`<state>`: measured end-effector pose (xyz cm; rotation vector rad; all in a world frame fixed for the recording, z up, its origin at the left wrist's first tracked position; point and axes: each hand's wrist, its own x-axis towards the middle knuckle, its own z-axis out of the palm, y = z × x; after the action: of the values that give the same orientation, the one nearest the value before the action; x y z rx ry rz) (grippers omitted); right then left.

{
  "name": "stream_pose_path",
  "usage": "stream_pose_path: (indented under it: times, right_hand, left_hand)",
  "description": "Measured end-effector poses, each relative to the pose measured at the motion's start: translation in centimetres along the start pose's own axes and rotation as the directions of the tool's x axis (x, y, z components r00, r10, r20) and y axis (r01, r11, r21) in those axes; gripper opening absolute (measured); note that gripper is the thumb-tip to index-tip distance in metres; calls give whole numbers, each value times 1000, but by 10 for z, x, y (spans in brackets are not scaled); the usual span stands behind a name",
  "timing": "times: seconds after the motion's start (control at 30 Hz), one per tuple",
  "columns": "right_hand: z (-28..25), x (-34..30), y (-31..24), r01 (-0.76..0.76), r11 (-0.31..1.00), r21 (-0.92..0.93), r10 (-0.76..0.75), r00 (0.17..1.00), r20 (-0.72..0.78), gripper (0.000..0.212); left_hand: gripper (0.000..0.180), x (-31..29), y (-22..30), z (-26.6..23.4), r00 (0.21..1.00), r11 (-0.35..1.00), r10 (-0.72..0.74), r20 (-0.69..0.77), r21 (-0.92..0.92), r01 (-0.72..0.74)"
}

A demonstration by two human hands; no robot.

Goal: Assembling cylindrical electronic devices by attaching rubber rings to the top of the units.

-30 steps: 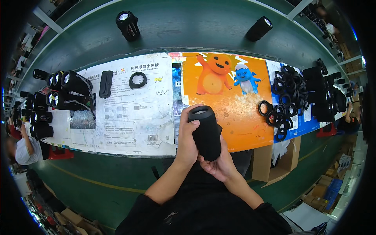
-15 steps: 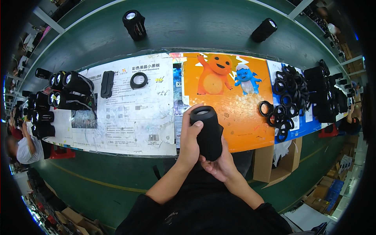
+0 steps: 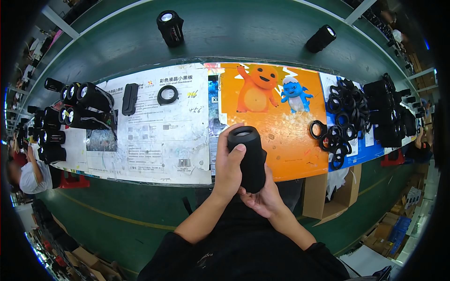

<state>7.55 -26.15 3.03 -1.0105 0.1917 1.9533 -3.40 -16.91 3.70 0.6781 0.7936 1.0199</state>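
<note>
A black cylindrical speaker (image 3: 253, 161) is held upright, slightly tilted, over the near edge of the bench, its round ring-rimmed end facing up. My left hand (image 3: 228, 164) wraps its left side, with the thumb pressed near the top ring. From below and the right, my right hand (image 3: 263, 195) supports the lower part, fingers curled around it; some fingertips are hidden behind the body. On the white board to the left lie a single black ring (image 3: 168, 95) and a long black panel (image 3: 130, 99).
A pile of black rings (image 3: 344, 117) covers the bench's right part, beside more black speakers (image 3: 386, 110). Several speakers (image 3: 89, 105) are stacked at left. Beyond the bench, two speakers (image 3: 170, 29) stand on a green belt (image 3: 243, 33). An open cardboard box (image 3: 316, 199) sits below right.
Both speakers on the green belt have shifted a little to the right. My hands keep the same hold on the speaker, with hardly any movement.
</note>
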Motion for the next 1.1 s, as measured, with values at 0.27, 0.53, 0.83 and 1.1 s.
stream_pose_path:
  times: [0.27,0.53,0.83,1.1]
  right_hand:
    - [3,-4,3,49,996,-73,-50,999,-8,84]
    - [1,-9,3,54,998,-38,-52,997,49,85]
    - [0,-15,2,72,996,-58,-67,994,92,83]
    - [0,-17,5,81,996,-31,-78,993,86,84]
  left_hand:
    - [57,6,-1,-11,1000,999,14,28,-44,-12]
    - [56,1,4,4,1000,1000,3,24,24,-4]
    - [57,1,18,9,994,991,-49,97,-123,61]
    - [60,-3,10,7,997,1000,18,75,16,-19]
